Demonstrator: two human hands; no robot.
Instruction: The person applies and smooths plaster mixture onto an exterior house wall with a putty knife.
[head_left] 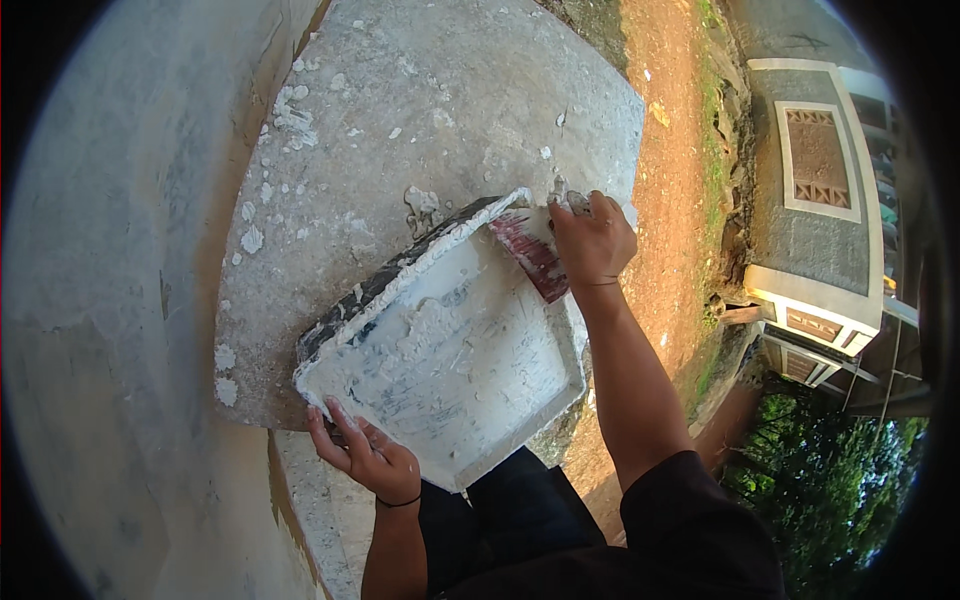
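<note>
A deep rectangular tray (455, 385) with a dark outer wall is coated inside with white, paste-like plaster. At its near left corner, my left hand (365, 450) grips the rim, with plaster on the fingers. My right hand (595, 240) is closed around a broad, flat scraper (530, 255) at the tray's far right corner. The scraper's dark red face is streaked with white, and its lower edge reaches inside the tray wall. White paste smears the grip and fingers, so the handle is partly hidden. A thicker layer of plaster lies along the tray's far left side.
The tray rests over a grey concrete slab (400, 130) spotted with dried white splashes. A plastered wall (120, 300) rises along the left. To the right, beyond the slab's edge, lie reddish earth (665, 180), a grey building (820, 170) and green trees (820, 480).
</note>
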